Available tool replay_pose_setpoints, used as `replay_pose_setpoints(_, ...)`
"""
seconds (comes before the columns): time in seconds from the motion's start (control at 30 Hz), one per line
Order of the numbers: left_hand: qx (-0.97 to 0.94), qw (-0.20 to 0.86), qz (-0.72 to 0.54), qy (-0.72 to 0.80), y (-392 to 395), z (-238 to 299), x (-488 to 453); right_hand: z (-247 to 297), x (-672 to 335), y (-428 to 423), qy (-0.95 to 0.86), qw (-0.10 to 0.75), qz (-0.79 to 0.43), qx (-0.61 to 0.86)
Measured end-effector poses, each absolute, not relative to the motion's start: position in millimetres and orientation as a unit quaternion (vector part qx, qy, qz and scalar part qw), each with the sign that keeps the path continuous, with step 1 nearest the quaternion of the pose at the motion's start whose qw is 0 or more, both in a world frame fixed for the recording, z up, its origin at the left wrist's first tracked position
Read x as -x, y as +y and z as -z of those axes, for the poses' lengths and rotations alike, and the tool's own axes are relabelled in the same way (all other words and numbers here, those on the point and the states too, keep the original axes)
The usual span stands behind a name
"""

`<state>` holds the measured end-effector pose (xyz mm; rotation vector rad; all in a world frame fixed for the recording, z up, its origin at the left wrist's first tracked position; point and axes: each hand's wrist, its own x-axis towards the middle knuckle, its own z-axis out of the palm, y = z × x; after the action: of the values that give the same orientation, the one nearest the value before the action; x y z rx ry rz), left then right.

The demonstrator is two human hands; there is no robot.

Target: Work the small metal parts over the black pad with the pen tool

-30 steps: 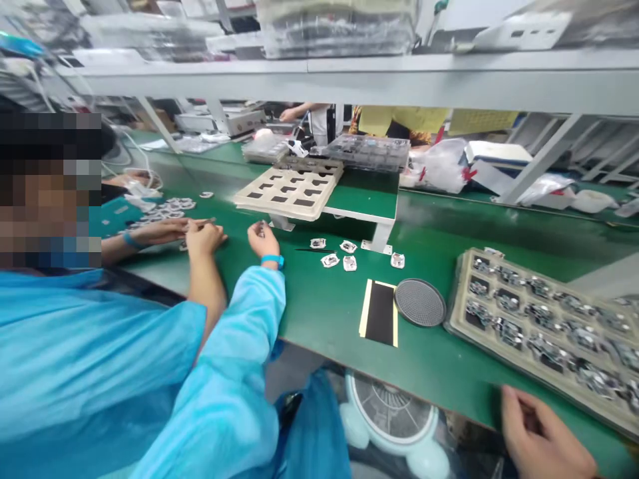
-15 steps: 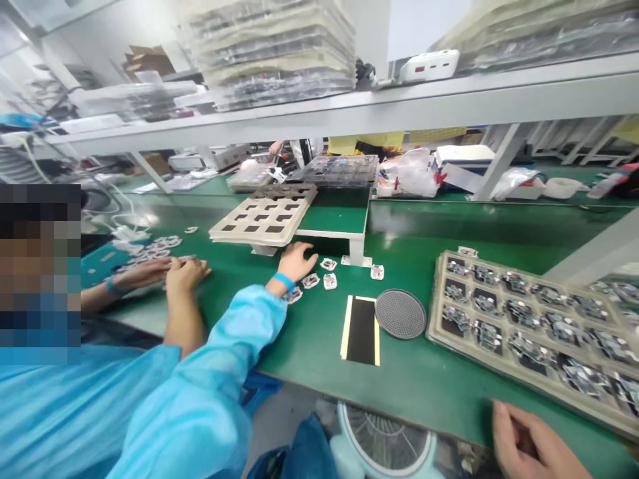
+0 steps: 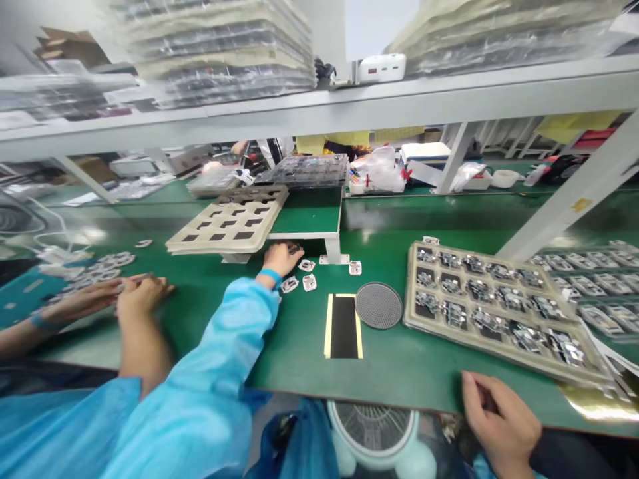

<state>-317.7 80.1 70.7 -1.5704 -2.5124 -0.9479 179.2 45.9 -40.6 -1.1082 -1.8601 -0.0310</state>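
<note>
My left hand point(image 3: 277, 259), in a light blue sleeve and wrist strap, reaches beside the front of a low raised stand point(image 3: 309, 216). Its fingers are closed on a small metal-and-dark part point(image 3: 295, 249). Just nearer to me lie several small white-framed parts point(image 3: 309, 283), one of them apart on the right, by the stand's foot. My right hand point(image 3: 502, 419) hovers by the table's front edge. Its fingers are loosely curled, thumb against forefinger, and nothing shows in them. Between the hands are a black pad with yellow edges point(image 3: 344, 326) and a round grey mesh disc point(image 3: 379, 305).
A beige tray point(image 3: 409, 313) of small assemblies lies right, with rows of similar parts point(image 3: 599, 286) beyond. Another beige tray point(image 3: 200, 248) overhangs the stand's left side. A co-worker's hands point(image 3: 134, 293) work at left, near white rings point(image 3: 107, 266). A shelf point(image 3: 299, 120) spans above.
The view has swung right. My left hand's fingers, spread before, are now closed on a small part near the stand. My right hand stays near the front edge, more of it now showing.
</note>
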Motion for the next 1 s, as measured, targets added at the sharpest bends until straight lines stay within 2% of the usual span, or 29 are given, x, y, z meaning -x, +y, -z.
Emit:
replay_pose_setpoints(0.2,0.617,0.041,0.266,-0.74,-39,-18,274,38,-176,42,-0.752,0.483,0.001,0.449)
replay_pose_setpoints(0.33,0.615,0.082,0.281,-0.732,-61,-15,252,37,-175,40,-0.752,0.486,-0.018,0.445)
replay_pose_setpoints(0.47,0.662,0.076,0.301,-0.682,-22,-35,226,37,-175,40,-0.749,0.492,-0.032,0.442)
replay_pose_setpoints(0.6,0.73,0.032,0.242,-0.639,55,-42,199,37,-175,41,-0.744,0.495,-0.034,0.448)
replay_pose_setpoints(0.77,0.737,-0.003,0.17,-0.654,141,-33,188,33,-177,39,-0.756,0.497,-0.046,0.423)
replay_pose_setpoints(0.9,0.736,-0.012,0.148,-0.66,154,-34,193,35,-178,40,-0.758,0.48,-0.038,0.439)
replay_pose_setpoints(1.0,0.742,-0.01,0.156,-0.652,126,-42,203,38,-178,40,-0.754,0.466,-0.032,0.462)
